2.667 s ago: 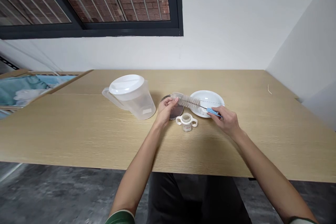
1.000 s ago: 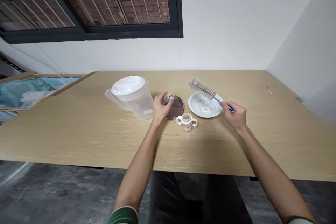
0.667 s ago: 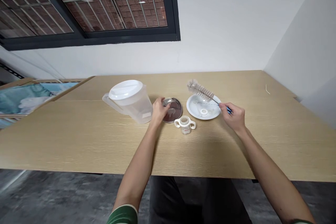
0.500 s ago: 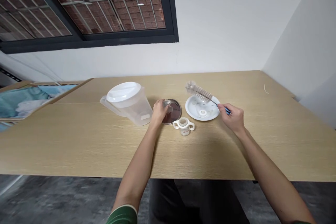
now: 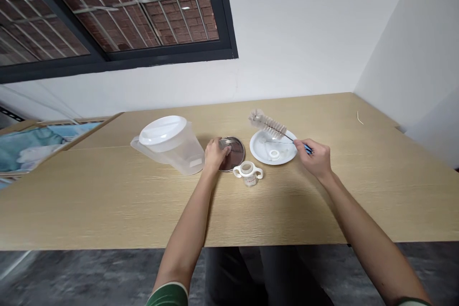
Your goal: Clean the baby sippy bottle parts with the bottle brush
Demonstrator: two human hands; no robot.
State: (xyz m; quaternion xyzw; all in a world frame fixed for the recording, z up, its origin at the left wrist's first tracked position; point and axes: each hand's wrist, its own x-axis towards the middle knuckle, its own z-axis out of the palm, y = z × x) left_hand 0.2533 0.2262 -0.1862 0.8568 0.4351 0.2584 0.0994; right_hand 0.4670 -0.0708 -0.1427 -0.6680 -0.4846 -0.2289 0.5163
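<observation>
My right hand [image 5: 315,157] is closed around the blue handle of a bottle brush [image 5: 271,124]. Its pale bristles point up and left, over the far side of a white plate [image 5: 258,152]. A small white ring [image 5: 274,154] lies in that plate. My left hand [image 5: 215,154] is at the left rim of a round metal dish [image 5: 234,158], fingers curled and thumb over the dish. A small clear shape shows between its fingers, too indistinct to name. A small clear cup with a white two-handled collar [image 5: 247,169] stands upright just in front of the dish.
A translucent lidded pitcher [image 5: 175,146] stands left of my left hand. A thin pale strip [image 5: 359,118] lies far right on the wooden table [image 5: 125,201]. Cloths lie in a wooden-framed bed [image 5: 39,146] at the left. Wall and window are behind.
The view has shifted slightly. My left hand sits a little lower at the dish, and the clear piece shows less. My right hand still holds the brush over the plate.
</observation>
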